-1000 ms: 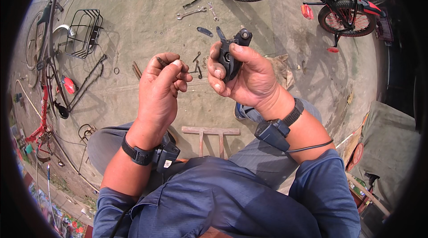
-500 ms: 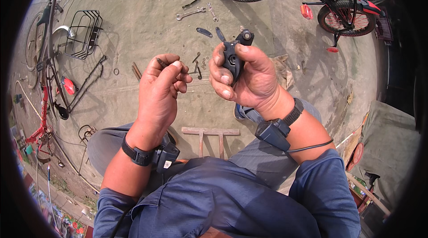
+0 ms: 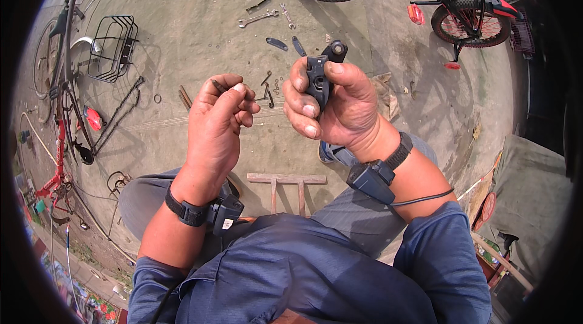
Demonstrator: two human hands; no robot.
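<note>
Above the dull green ground sheet (image 3: 182,38), you are holding both hands up in front of your body, apart from each other and at nearly the same height. Your left forearm is rising from the lower left and leaning inward, and your left hand (image 3: 212,119) is showing its thumb side, the thumb pressing toward the curled index finger while the other fingers are folding loosely beneath. That grip is forming a narrow pinch, with a small dark piece (image 3: 219,85) poking out past the index finger; the rest of it is hiding behind your fingers, so I cannot tell its full shape. Your right forearm is slanting in from the lower right, and your right hand (image 3: 352,108) is holding a black mechanical part (image 3: 317,81) off the ground. Your thumb is lying along its right side and your fingers are curling around its left, this grip spreading only as wide as the part. Its end with a round stud is jutting out beyond your thumb. Down on the sheet, loose bolts (image 3: 271,104) are lying between your hands, with small rings (image 3: 277,88) resting just beside them.
</note>
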